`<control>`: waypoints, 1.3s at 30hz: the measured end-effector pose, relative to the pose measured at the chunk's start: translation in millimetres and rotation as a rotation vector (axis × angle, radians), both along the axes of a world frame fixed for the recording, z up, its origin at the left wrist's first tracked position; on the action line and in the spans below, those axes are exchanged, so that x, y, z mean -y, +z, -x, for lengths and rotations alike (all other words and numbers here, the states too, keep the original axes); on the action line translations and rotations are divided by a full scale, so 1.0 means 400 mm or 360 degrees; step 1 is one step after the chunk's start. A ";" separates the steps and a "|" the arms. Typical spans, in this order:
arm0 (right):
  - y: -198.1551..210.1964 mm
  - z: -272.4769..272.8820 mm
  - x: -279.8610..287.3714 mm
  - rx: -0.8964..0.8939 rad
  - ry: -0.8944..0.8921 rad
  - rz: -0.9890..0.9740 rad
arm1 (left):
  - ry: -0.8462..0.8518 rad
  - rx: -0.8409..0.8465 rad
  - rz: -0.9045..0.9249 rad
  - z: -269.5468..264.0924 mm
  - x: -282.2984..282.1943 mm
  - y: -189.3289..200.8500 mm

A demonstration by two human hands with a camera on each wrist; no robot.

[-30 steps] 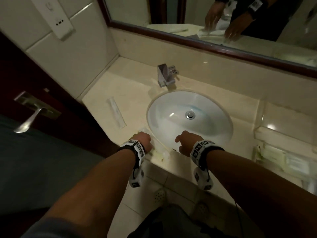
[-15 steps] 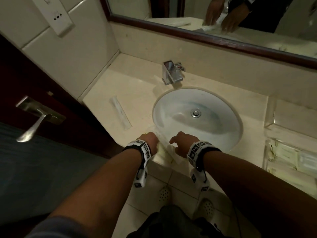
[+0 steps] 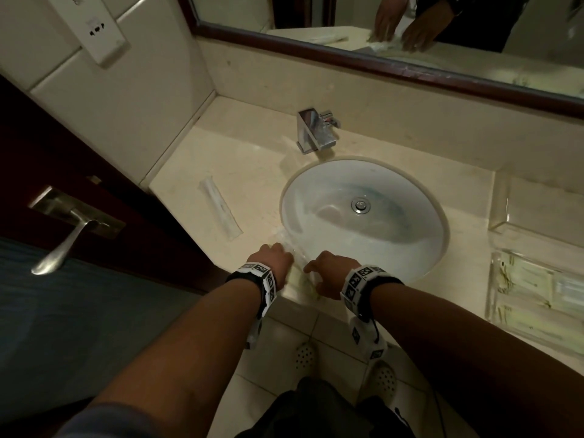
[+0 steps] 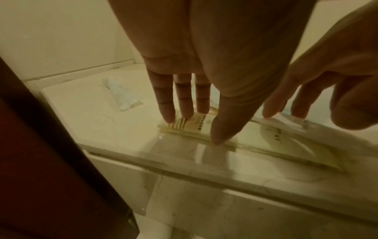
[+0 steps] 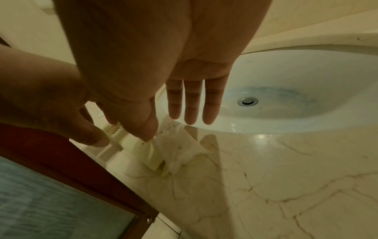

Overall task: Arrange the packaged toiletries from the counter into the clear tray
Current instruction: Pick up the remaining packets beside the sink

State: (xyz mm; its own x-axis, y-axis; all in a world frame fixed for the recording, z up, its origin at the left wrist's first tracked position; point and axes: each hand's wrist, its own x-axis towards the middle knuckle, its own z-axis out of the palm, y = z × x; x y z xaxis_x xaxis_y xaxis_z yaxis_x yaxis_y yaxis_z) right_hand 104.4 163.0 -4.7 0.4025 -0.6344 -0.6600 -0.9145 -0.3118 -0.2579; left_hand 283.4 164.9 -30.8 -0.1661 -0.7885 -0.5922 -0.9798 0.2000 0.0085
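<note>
A small stack of flat cream packets point(image 4: 190, 127) lies at the counter's front edge, left of the sink, with a crinkled clear-wrapped packet point(image 5: 178, 155) beside it. My left hand point(image 3: 278, 257) rests straight fingertips point(image 4: 169, 116) and thumb on the cream stack. My right hand point(image 3: 319, 267) is close beside it, fingers straight, thumb tip point(image 5: 147, 129) touching the clear-wrapped packet. Neither hand has lifted anything. A long white wrapped packet point(image 3: 219, 207) lies apart, further left on the counter. The clear tray point(image 3: 491, 289) stands at the right end with several packets inside.
The round white sink point(image 3: 363, 213) with a chrome faucet point(image 3: 316, 131) fills the counter's middle. A second clear box point(image 3: 537, 213) sits behind the tray. A dark wooden door with a lever handle point(image 3: 63, 245) stands close on the left. A mirror runs along the back wall.
My right hand has slid left until it is close beside my left hand over the packets. The view has shifted slightly; the long white packet and the tray have not moved.
</note>
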 end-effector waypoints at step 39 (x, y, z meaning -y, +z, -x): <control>-0.004 -0.016 -0.017 -0.0008 0.0018 0.0027 | -0.0105 0.0089 0.0125 -0.010 -0.013 0.010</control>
State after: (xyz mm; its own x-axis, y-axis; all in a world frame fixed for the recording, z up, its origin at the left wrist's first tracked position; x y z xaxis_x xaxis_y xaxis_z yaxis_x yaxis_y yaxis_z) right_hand 110.8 169.9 -6.4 0.4064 -0.6408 -0.6513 -0.9121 -0.3267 -0.2477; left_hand 287.3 170.2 -27.0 -0.1878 -0.8213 -0.5386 -0.9629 0.2621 -0.0639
